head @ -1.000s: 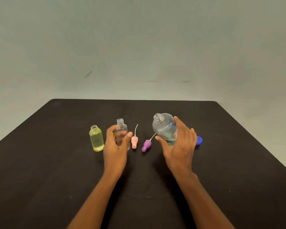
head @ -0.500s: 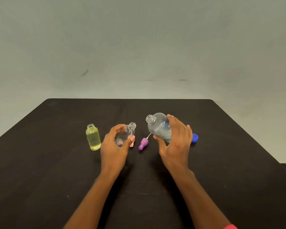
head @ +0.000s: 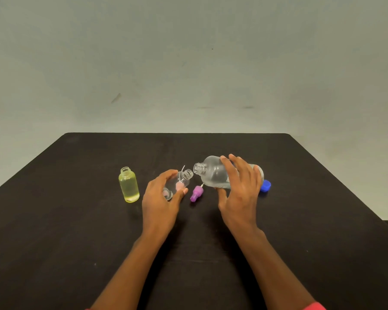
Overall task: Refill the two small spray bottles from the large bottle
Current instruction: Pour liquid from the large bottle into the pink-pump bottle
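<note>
My right hand (head: 240, 191) grips the large clear bottle (head: 213, 173), which is uncapped and tipped almost flat, its mouth pointing left. My left hand (head: 161, 198) holds a small clear spray bottle (head: 182, 179), tilted right so that its open neck nearly meets the large bottle's mouth. A small yellow bottle (head: 128, 184) stands upright and uncapped to the left. A purple spray top (head: 196, 193) lies between my hands. A pink spray top (head: 179, 186) shows through the clear small bottle, mostly hidden.
A blue cap (head: 265, 185) lies just behind my right hand. Everything sits on a black table (head: 76, 231) whose far edge meets a pale wall.
The large bottle has tipped from near upright to almost horizontal. The small clear bottle has been tilted toward it, and the two mouths have come close together.
</note>
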